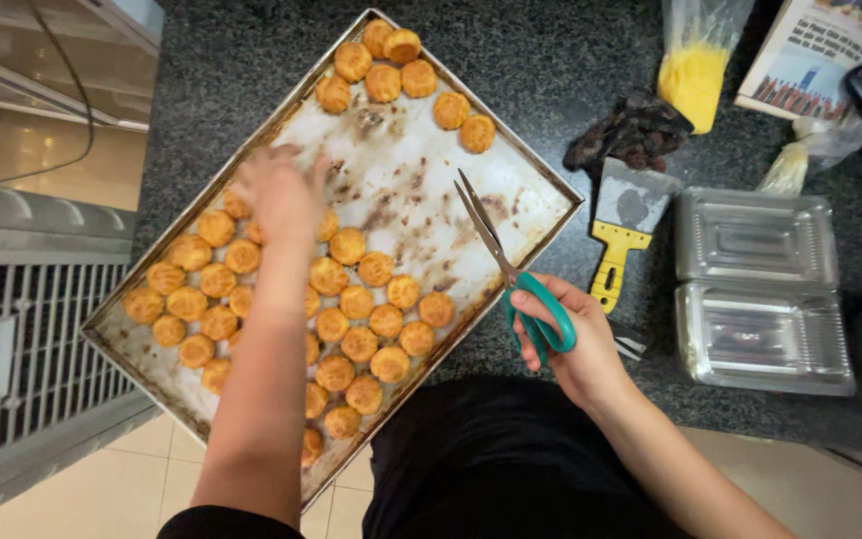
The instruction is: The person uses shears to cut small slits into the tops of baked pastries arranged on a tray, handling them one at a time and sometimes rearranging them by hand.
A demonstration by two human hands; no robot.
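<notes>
The left hand (pixel 279 195) reached palm-down over the baking tray (pixel 526 190), blurred, its fingers loosely curled over the small golden pastries (pixel 361 299) near the tray's left edge; whether it pinched 1 could not be told, since the hand hid whatever lay beneath it. The forearm covered several pastries toward the tray's near corner. The right hand (pixel 571 344) gripped the teal-handled scissors (pixel 511 269), fingers through the loops, blades shut and pointing over the tray's right edge. Beyond lay a yellow-handled scraper (pixel 623 225) on the dark counter (pixel 551 60), then 2 clear plastic boxes (pixel 760 289). A yellow-filled bag (pixel 695 70) was cut off at the top.
</notes>
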